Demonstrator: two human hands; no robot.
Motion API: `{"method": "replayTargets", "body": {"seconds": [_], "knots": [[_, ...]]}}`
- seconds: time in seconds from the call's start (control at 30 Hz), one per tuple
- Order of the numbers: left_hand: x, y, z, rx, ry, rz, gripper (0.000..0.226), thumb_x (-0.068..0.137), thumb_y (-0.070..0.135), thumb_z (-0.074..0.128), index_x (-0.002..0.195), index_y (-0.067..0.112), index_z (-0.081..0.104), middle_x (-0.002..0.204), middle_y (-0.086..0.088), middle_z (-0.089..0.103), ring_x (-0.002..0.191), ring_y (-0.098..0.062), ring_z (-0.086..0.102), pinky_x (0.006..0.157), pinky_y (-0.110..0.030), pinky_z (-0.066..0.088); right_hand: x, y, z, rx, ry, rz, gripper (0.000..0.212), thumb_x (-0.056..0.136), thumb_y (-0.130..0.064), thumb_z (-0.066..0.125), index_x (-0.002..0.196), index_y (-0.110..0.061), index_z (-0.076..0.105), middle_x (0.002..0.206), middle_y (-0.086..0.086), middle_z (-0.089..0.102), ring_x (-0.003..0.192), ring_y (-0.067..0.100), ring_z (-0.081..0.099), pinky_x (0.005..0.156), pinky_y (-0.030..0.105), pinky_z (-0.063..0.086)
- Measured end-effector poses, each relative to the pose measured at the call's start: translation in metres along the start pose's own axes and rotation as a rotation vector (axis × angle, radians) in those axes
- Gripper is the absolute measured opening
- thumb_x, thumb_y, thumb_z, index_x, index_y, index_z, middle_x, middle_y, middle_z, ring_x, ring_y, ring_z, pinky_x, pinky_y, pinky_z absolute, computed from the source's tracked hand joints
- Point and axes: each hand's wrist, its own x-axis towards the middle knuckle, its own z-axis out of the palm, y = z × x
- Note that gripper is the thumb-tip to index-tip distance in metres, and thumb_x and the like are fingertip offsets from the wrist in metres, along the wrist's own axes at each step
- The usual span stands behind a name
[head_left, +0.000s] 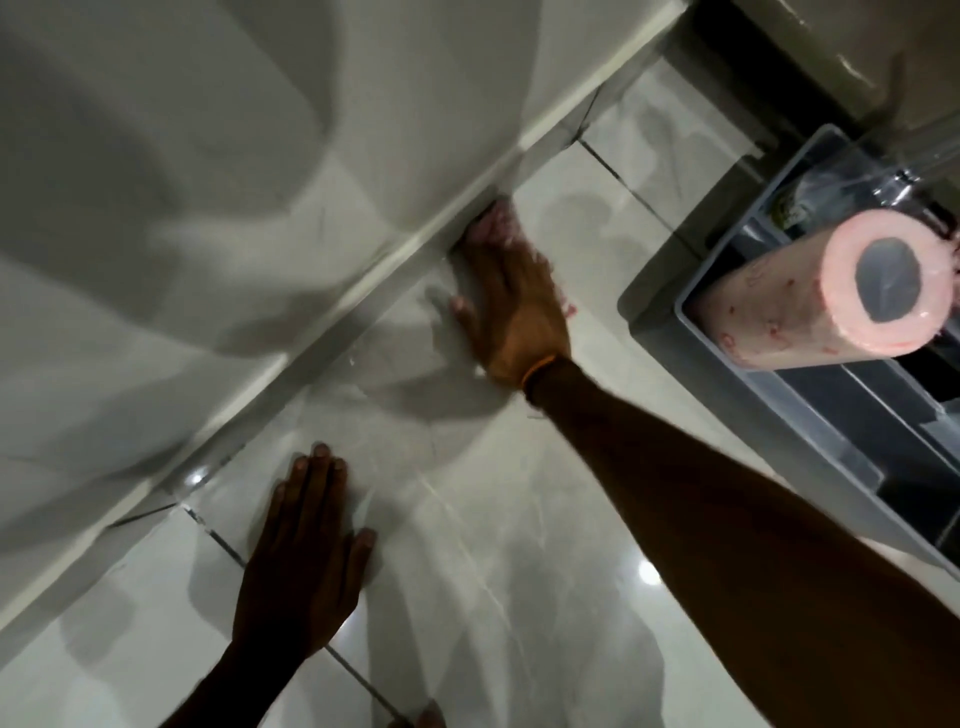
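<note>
My right hand (511, 312) lies flat on the glossy white floor tile (519, 519), fingers stretched towards the skirting (363, 296) at the foot of the white wall (208, 156). It presses on a pink cloth (496, 223), which shows blurred at the fingertips and again at the hand's right edge. The rest of the cloth is hidden under the palm. An orange band (537, 369) circles that wrist. My left hand (306, 545) rests flat on the tile nearer to me, fingers straight, holding nothing.
A grey plastic caddy (779, 410) stands on the floor at the right. A pink patterned roll of wipes (810, 296) lies across its top, and clear plastic shows behind it. Dark grout lines cross the tiles. A dark gap runs along the top right.
</note>
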Motion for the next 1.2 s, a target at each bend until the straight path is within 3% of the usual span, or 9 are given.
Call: {"method": "replayTargets", "body": {"seconds": [0.13,0.3,0.4,0.47,0.57,0.63,0.83,1.07,1.2], "knots": [[0.001,-0.001,-0.004,-0.017,-0.028,-0.026,0.078,0.102,0.046,0.041,0.164,0.001,0.024,0.177,-0.016,0.017,0.165,-0.032,0.015,0.133,-0.049,0.02,-0.004,0.015,0.002,-0.074,-0.086,-0.04,0.085,0.106,-0.069,0.03,0.173,-0.017,0.018,0.182,0.019,0.012,0.17,0.038,0.012,0.14,0.052,0.011],[0.001,0.0,-0.005,-0.034,-0.044,-0.038,0.075,0.105,0.047,0.036,0.165,0.004,0.021,0.178,-0.014,0.015,0.166,-0.029,0.013,0.133,-0.046,0.019,0.07,0.042,-0.019,-0.058,-0.037,0.287,0.099,0.102,-0.079,0.023,0.173,-0.015,-0.003,0.183,0.014,-0.01,0.171,0.035,-0.009,0.139,0.059,0.005],[0.001,-0.003,-0.006,-0.023,-0.041,-0.022,0.075,0.104,0.047,0.039,0.164,0.003,0.025,0.176,-0.016,0.018,0.165,-0.031,0.016,0.133,-0.046,0.018,0.067,0.033,-0.019,-0.06,-0.084,0.306,0.114,0.092,-0.093,0.014,0.173,-0.015,-0.002,0.183,0.015,-0.01,0.17,0.037,-0.009,0.138,0.06,0.004],[0.001,-0.003,-0.007,-0.014,-0.036,-0.012,0.075,0.104,0.048,0.038,0.164,0.003,0.026,0.176,-0.016,0.018,0.165,-0.03,0.015,0.133,-0.045,0.016,0.031,0.013,-0.003,-0.106,-0.103,0.114,0.118,0.088,-0.095,0.012,0.174,-0.014,0.002,0.183,0.018,-0.005,0.17,0.04,-0.003,0.138,0.059,0.01],[0.0,-0.003,-0.005,-0.009,-0.028,-0.011,0.076,0.104,0.047,0.041,0.164,0.004,0.024,0.177,-0.015,0.018,0.166,-0.03,0.013,0.134,-0.045,0.015,-0.038,-0.01,0.027,-0.083,-0.175,-0.386,0.117,0.088,-0.096,0.035,0.174,-0.023,0.006,0.184,0.013,0.0,0.171,0.035,0.002,0.139,0.053,0.013],[0.0,-0.004,-0.004,0.006,-0.019,-0.009,0.078,0.104,0.047,0.044,0.165,0.004,0.022,0.177,-0.016,0.016,0.166,-0.03,0.012,0.134,-0.047,0.019,-0.056,-0.011,0.037,-0.088,-0.185,-0.516,0.115,0.087,-0.096,0.041,0.174,-0.029,0.006,0.184,0.008,0.004,0.171,0.031,0.006,0.139,0.05,0.016],[-0.005,-0.004,-0.007,0.005,-0.039,-0.021,0.077,0.105,0.048,0.04,0.166,0.006,0.018,0.178,-0.014,0.014,0.166,-0.029,0.012,0.134,-0.046,0.02,-0.03,-0.036,0.029,-0.015,-0.116,0.024,0.105,0.094,-0.089,0.027,0.174,-0.025,0.006,0.184,0.012,0.0,0.171,0.037,0.001,0.139,0.055,0.008],[-0.022,-0.019,-0.006,0.011,-0.005,0.015,0.078,0.106,0.049,0.043,0.164,0.003,0.022,0.176,-0.018,0.018,0.164,-0.034,0.019,0.131,-0.049,0.026,-0.101,-0.088,0.059,-0.061,-0.284,-0.477,0.099,0.099,-0.078,0.046,0.174,-0.022,0.013,0.184,0.011,0.007,0.171,0.036,0.006,0.137,0.058,0.017],[-0.031,-0.02,-0.011,-0.015,-0.028,-0.031,0.08,0.105,0.05,0.044,0.164,0.002,0.021,0.176,-0.019,0.018,0.164,-0.034,0.018,0.132,-0.048,0.024,-0.078,-0.094,0.048,-0.006,-0.274,-0.099,0.095,0.101,-0.077,0.034,0.174,-0.026,0.001,0.184,0.008,-0.007,0.171,0.035,-0.008,0.14,0.056,0.006]]}}
